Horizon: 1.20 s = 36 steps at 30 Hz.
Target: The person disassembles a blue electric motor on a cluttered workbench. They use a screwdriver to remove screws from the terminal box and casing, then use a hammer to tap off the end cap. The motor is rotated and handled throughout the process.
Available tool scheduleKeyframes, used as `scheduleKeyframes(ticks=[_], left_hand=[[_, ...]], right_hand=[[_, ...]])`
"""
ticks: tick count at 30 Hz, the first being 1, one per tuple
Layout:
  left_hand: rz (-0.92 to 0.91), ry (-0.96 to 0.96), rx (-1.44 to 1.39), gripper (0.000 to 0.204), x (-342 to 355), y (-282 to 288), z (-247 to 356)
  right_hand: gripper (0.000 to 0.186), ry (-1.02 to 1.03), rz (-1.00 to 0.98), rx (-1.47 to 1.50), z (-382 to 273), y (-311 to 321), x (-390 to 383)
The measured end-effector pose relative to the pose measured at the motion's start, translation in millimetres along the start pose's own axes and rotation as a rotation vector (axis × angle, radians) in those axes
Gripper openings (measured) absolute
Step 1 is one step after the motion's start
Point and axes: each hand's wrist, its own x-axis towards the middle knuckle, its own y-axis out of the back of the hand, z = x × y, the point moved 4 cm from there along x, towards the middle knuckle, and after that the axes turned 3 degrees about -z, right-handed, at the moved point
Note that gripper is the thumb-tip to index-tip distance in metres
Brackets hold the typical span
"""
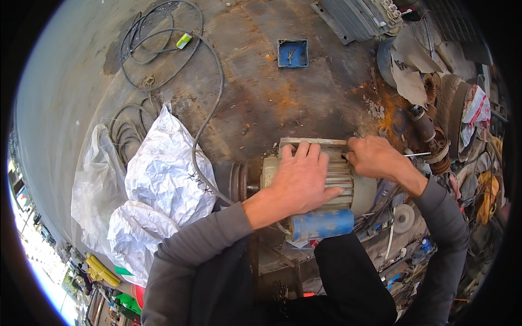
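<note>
My left hand (302,179) lies across the finned body of a cream electric motor (364,193), fingertips bent onto its top by a pale flat plate (318,142). My right hand (370,157) is curled at the plate's right end; what it grips is hidden. A thin metal rod (417,154) shows behind my right wrist. Below my left hand, a blue cylinder (321,223) sits along the motor's side. A rusty pulley (239,182) on a shaft is at the motor's left.
Looped grey cable (220,70) and crumpled white sacks (168,163) lie left. A small blue open box (281,54) with small metal pieces is above. Rusty parts (424,122), rags (484,198) and scrap crowd the right. My dark-clad legs (348,271) are below the motor.
</note>
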Motion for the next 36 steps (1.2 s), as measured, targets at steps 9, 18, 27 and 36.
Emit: scheduleKeyframes(ticks=[9,18,27,36], left_hand=[[-0.015,0.006,-0.003,0.077,0,-1,0],[0.009,0.001,0.007,0.076,-2,-2,2],[0.021,-0.001,0.001,0.075,-2,-2,1],[0.077,-0.021,0.011,0.073,-3,-2,1]], right_hand=[[0.033,0.06,-0.077,-0.012,-3,12,6],[0.028,0.027,-0.032,0.025,7,1,9],[0.025,0.076,-0.041,0.114,11,5,9],[0.026,0.017,-0.077,0.061,5,6,7]])
